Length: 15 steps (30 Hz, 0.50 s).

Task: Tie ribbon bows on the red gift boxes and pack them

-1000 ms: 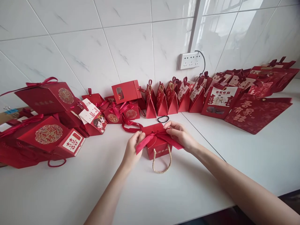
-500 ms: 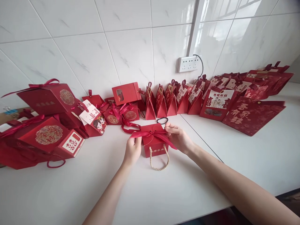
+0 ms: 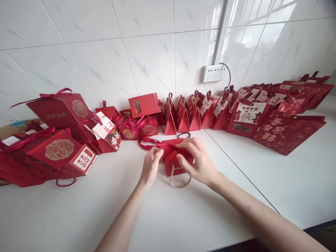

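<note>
A small red gift box [image 3: 175, 168] with a cream rope handle [image 3: 179, 182] stands on the white counter [image 3: 183, 217], a red ribbon [image 3: 170, 150] crossing its top. My left hand [image 3: 151, 164] pinches the ribbon at the box's left top edge, fingers closed. My right hand [image 3: 197, 160] reaches over the box's right side, its fingers curled on the ribbon near the middle. Both hands touch the box top and hide part of it.
Red gift boxes [image 3: 56, 147] are piled at the left. A row of red bags [image 3: 194, 113] and flat red envelopes [image 3: 285, 131] lines the tiled wall. A black hair tie [image 3: 183, 134] lies behind the box. A wall socket [image 3: 214, 73] sits above.
My hands have drawn closer together over the box top. The ribbon tails that hung out to the sides are now gathered at the middle. The view shifted slightly.
</note>
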Motion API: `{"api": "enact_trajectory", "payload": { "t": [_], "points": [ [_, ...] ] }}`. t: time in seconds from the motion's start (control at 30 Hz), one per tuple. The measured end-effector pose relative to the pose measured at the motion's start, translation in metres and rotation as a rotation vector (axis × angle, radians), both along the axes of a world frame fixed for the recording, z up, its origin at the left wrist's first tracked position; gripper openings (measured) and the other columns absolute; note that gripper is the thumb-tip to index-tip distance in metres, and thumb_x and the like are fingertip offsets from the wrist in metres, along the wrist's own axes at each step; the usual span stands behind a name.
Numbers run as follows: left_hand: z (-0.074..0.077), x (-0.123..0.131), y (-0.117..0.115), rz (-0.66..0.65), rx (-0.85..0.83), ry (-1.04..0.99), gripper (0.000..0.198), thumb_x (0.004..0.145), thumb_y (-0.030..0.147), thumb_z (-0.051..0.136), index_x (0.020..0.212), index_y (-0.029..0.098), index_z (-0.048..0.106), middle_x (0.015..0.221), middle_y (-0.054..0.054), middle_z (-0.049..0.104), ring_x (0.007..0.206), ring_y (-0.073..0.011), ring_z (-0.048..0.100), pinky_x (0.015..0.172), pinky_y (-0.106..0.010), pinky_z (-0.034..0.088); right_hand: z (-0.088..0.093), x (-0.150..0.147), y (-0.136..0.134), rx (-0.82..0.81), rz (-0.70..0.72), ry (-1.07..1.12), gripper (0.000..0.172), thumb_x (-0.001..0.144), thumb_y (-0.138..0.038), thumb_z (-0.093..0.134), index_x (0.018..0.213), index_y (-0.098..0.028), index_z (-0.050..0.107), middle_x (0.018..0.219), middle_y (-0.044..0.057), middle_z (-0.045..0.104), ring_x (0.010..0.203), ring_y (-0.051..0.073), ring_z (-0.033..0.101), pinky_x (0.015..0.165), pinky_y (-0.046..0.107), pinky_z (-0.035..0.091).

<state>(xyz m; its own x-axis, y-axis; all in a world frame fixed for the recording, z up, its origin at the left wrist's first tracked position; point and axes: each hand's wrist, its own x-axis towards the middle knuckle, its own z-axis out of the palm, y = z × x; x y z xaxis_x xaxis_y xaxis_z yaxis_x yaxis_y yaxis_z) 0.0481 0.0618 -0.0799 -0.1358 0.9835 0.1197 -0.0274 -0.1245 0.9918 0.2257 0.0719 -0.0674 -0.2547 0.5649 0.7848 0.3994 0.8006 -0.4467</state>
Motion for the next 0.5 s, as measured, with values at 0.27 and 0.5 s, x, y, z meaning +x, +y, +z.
{"api": "enact_trajectory", "payload": {
  "t": [0.27, 0.5],
  "points": [
    [-0.001, 0.002, -0.001, -0.004, 0.006, -0.008, 0.032, 0.072, 0.046, 0.066, 0.073, 0.016, 0.056, 0.068, 0.002, 0.055, 0.065, -0.0113, 0.05, 0.061, -0.022, 0.043, -0.012, -0.008, -0.002, 0.091, 0.02, -0.245, 0.04, 0.085, -0.018, 0.049, 0.125, -0.013, 0.047, 0.105, 0.012, 0.064, 0.093, 0.024, 0.057, 0.081, 0.041, 0.044],
    [0.005, 0.003, -0.009, 0.085, 0.028, 0.065, 0.029, 0.08, 0.04, 0.059, 0.068, 0.018, 0.045, 0.06, 0.006, 0.04, 0.055, -0.0067, 0.034, 0.053, -0.017, 0.033, -0.013, -0.003, -0.004, 0.218, 0.1, -0.303, 0.03, 0.091, -0.034, 0.052, 0.114, -0.014, 0.053, 0.102, 0.011, 0.064, 0.092, 0.022, 0.056, 0.081, 0.038, 0.04]
  ]
}}
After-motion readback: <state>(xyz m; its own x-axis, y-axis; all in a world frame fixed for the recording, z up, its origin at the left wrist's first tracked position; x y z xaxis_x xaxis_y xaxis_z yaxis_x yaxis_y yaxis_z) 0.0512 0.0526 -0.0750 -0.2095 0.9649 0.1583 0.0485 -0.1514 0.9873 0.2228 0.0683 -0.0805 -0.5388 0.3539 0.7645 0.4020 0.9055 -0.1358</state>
